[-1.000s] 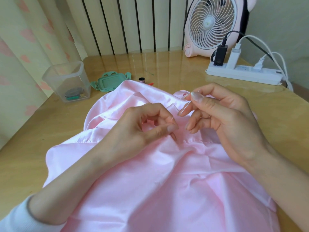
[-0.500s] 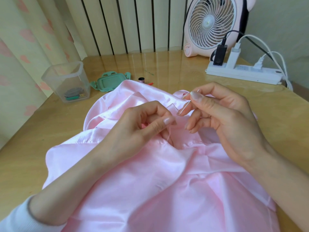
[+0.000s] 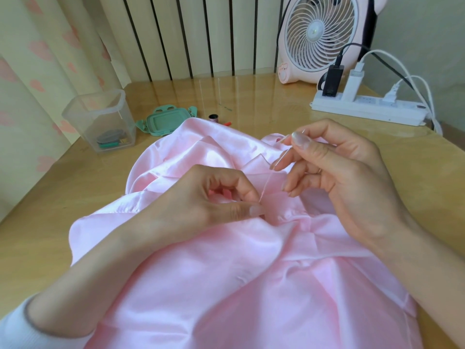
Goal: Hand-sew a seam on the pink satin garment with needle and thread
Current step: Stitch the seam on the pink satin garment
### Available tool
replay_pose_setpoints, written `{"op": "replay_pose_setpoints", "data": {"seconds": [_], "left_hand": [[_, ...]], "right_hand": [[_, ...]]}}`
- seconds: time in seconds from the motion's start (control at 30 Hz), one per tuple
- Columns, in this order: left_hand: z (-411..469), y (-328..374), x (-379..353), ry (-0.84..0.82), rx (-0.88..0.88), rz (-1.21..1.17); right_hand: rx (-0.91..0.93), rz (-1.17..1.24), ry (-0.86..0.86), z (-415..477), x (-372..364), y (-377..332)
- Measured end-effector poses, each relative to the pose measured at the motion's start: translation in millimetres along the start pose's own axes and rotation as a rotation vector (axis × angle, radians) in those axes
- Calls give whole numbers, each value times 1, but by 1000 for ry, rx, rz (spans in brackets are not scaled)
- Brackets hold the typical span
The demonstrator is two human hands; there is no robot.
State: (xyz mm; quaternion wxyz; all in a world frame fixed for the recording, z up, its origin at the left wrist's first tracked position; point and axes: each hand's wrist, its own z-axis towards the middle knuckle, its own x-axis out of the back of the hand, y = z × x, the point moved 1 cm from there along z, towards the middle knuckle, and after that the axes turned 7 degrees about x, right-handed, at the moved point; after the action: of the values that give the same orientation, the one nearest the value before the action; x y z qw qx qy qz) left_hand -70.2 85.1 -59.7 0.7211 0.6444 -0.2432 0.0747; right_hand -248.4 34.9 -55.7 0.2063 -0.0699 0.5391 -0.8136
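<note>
- Where the head view looks down onto the counter (image 3: 50, 197), the pink satin garment (image 3: 226, 285) lies bunched across its middle and near part, spreading toward the near edge of the picture.
- The left hand (image 3: 201, 197) rests on the garment with its fingers curled; its thumb and forefinger pinch a small fold of the cloth just where the thread (image 3: 266, 185) meets the fabric.
- The right hand (image 3: 339, 177) hovers just to the right and a little farther away, above the cloth, and pinches the needle (image 3: 283, 156) between thumb and forefinger, the other fingers loosely bent beneath.
- The needle is tilted, its lower end pointing down and left toward the left hand.
- The pale thread runs in a nearly straight line from the needle's lower end down to the pinched fold.
- A white sleeve (image 3: 15, 328) covers the left wrist at the near left corner.
- On the far left of the counter stands a clear plastic box (image 3: 100, 117) with a few small things at its bottom; just right of it lies a green lid (image 3: 166, 120).
- A small spool (image 3: 213, 117) and a red bit (image 3: 227, 123) sit by the garment's far edge.
- At the far right stand a pink-and-white fan (image 3: 319, 36) and a white power strip (image 3: 364, 109) with plugs and cables in it.
- A curtain with pink hearts (image 3: 37, 59) hangs at the left.
</note>
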Motion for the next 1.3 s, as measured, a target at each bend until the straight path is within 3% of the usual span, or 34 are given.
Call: {"op": "replay_pose_setpoints", "data": {"seconds": [0.63, 0.8, 0.97, 1.3], "left_hand": [[0, -2, -2, 59, -87, 37], [0, 0, -8, 10, -67, -41], [0, 1, -10, 76, -46, -133], [-4, -1, 4, 21, -131, 21]], "right_hand": [[61, -71, 16, 0, -1, 2], [66, -70, -16, -1, -2, 2], [54, -66, -15, 0, -2, 4], [18, -10, 6, 1, -2, 5]]}}
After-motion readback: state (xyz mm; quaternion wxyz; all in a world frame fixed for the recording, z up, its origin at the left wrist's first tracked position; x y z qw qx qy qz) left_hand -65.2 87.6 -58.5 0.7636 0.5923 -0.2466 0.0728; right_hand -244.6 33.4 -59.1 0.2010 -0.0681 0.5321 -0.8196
